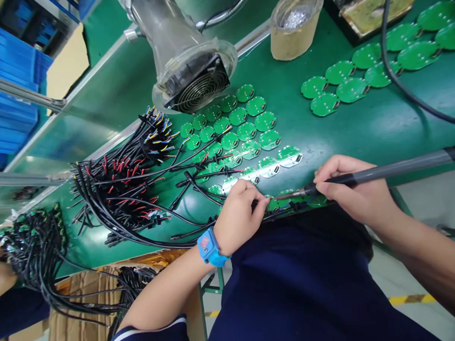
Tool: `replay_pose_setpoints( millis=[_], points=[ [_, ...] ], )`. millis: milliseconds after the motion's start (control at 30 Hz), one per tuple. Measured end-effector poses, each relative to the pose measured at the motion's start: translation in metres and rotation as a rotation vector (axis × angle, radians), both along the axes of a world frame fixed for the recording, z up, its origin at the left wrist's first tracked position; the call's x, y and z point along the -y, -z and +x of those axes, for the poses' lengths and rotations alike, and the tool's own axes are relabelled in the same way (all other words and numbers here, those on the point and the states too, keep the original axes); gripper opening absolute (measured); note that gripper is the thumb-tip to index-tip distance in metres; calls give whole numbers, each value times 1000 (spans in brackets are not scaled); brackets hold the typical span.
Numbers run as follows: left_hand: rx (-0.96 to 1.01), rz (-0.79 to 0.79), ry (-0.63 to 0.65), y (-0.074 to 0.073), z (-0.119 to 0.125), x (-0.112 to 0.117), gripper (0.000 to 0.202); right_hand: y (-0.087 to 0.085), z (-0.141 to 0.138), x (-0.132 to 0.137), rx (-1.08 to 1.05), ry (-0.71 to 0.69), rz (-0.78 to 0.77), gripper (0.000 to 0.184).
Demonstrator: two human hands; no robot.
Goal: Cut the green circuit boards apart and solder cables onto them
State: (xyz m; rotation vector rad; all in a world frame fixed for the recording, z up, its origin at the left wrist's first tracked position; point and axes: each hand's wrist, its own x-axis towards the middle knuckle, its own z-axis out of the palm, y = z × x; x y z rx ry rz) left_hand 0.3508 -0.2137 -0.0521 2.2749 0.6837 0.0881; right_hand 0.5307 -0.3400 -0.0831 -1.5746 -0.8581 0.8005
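My right hand (pixel 353 188) is closed around a grey soldering iron (pixel 380 171), whose tip touches a small round green circuit board (pixel 284 201) at the table's near edge. My left hand (pixel 240 212), with a blue wrist strap (pixel 211 247), is pinched shut on a black wire (pixel 199 223) at that same board, right beside the iron's tip. Several more round green boards (pixel 244 132) lie in rows just beyond my hands.
A bundle of black cables with red and coloured ends (pixel 127 184) lies at the left on the green table (pixel 360 131). A fume extractor fan (pixel 196 82) hangs above the boards. A brown solder pot (pixel 295 24) and more boards (pixel 376 61) sit far right. A cardboard box (pixel 79 325) stands below.
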Motion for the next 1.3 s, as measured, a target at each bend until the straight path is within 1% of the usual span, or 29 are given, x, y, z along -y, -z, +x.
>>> replay_pose_setpoints(
  millis=[233,467,767,833,1000,1067,1167,1300],
  points=[
    [3,-23,-7,0,-1,0,9,1,-1,1,-9,1,13,8],
    [10,-5,-11,3,0,1,9,3,-2,4,5,-10,57,7],
    [3,16,-18,5,0,2,10,4,-1,5,-15,-15,62,6],
    [2,16,-22,5,-1,3,10,6,0,6,-45,-18,59,6],
    [16,18,-31,6,-1,3,10,17,6,8,-128,68,76,6],
    [26,22,-34,6,-2,4,9,19,7,7,-150,45,67,6],
    [55,31,-1,7,-4,3,9,17,8,6,-176,-10,52,6],
    [68,65,103,7,-4,0,10,9,8,4,-156,-57,27,6]
  ],
)
